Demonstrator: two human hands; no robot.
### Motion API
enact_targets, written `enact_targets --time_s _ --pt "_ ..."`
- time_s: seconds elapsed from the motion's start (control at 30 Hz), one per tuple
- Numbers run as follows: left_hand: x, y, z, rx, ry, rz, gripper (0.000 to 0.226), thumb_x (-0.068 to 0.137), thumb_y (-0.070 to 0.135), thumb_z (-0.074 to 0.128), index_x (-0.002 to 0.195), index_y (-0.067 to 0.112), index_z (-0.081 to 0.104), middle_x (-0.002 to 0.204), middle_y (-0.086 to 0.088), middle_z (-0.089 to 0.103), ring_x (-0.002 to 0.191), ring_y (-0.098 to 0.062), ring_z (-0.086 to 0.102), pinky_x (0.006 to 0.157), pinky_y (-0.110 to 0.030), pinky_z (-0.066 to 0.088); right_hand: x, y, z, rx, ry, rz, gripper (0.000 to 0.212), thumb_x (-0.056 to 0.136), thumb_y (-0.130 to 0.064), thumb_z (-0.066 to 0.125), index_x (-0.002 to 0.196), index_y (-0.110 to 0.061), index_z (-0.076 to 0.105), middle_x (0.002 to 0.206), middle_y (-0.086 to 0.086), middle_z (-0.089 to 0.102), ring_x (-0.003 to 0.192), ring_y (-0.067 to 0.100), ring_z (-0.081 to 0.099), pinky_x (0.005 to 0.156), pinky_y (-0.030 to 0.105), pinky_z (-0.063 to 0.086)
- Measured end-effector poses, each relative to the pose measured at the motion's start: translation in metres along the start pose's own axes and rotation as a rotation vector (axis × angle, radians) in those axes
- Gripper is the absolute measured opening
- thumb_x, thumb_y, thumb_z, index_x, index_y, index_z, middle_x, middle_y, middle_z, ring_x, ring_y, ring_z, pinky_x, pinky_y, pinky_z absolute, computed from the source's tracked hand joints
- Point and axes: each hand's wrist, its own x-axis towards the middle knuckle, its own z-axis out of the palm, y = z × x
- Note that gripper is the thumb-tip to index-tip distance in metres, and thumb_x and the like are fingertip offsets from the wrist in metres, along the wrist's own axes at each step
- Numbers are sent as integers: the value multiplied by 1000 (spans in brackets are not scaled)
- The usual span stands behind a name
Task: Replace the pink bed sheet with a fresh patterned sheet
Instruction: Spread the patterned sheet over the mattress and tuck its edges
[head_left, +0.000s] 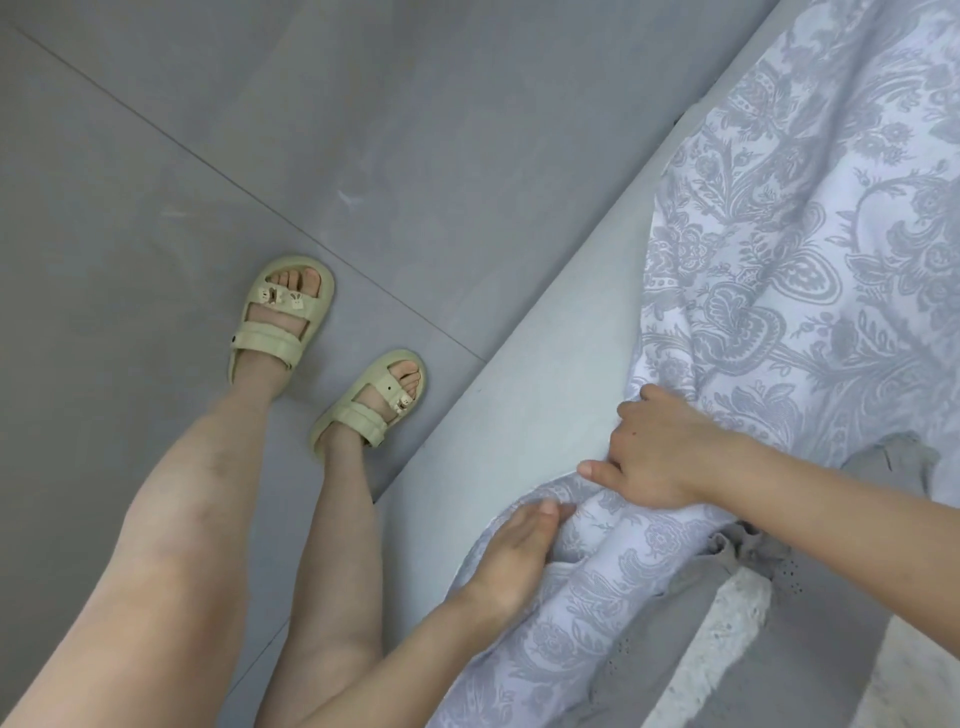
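Note:
The patterned sheet (769, 291), white with a grey paisley print, lies bunched along the bed's edge on the right. My right hand (654, 457) grips a fold of it near the edge, fingers curled into the cloth and thumb sticking out to the left. My left hand (514, 556) rests on the sheet just below, fingers straight and pressed flat on the fabric. The bare pale-grey mattress side (524, 395) shows beside the sheet. No pink sheet is in view.
A grey ruffled cloth with a white lace strip (737, 613) lies on the bed at lower right. My legs and feet in pale-green sandals (280, 317) stand on the grey tiled floor (363, 130) left of the bed.

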Motion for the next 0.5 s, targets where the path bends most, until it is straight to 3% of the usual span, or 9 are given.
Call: enact_targets --time_s 0.07,0.13,0.23,0.33,0.37,0.43,0.47,0.5 --pt "-5 -9 1 -55 -47 -17 56 89 68 26 120 37 61 130 18 54 124 1 45 114 -31 26 -8 1 3 28 -24 5 85 87 -64 -5 121 -17 58 125 3 56 120 22 44 101 37 29" --pt "-8 -11 2 -33 -77 -22 47 96 58 24 126 38 55 135 21 49 125 6 41 115 -24 22 -13 3 1 53 -62 27 73 93 -61 2 119 -20 56 126 2 56 120 23 47 93 35 34" --pt "-10 -6 11 -57 -173 -58 56 90 69 20 132 44 48 139 25 43 129 6 37 115 -25 19 -18 -2 -3 70 -126 45 68 96 -59 6 104 -20 61 124 4 59 119 22 51 85 31 33" --pt "-1 1 30 -109 -308 -108 48 86 75 25 130 60 37 141 26 37 131 2 33 113 -27 20 -33 -6 1 97 -124 46 68 95 -60 7 91 -22 63 116 4 63 114 21 53 85 31 33" --pt "3 1 35 -99 -323 -142 51 84 77 27 131 61 34 143 23 34 132 0 30 113 -27 20 -36 -5 1 99 -135 55 70 95 -60 6 91 -22 64 114 4 63 113 21 53 87 32 35" --pt "16 -6 36 -93 -241 -253 78 66 90 35 135 53 37 144 18 35 135 -5 30 115 -33 20 -32 -1 -2 108 -179 101 68 95 -61 6 82 -22 59 120 5 61 117 22 52 92 33 35" --pt "26 -12 32 -126 -216 -314 89 57 96 38 133 50 42 144 15 40 133 -9 37 115 -36 24 -26 3 -4 105 -201 127 68 95 -62 6 88 -21 61 127 5 58 121 22 50 95 34 34" --pt "30 -16 27 -141 -225 -342 91 56 97 37 131 47 47 141 10 47 129 -12 44 112 -37 30 -18 6 -3 93 -231 158 72 94 -63 6 106 -20 63 135 5 53 127 23 46 99 34 33"
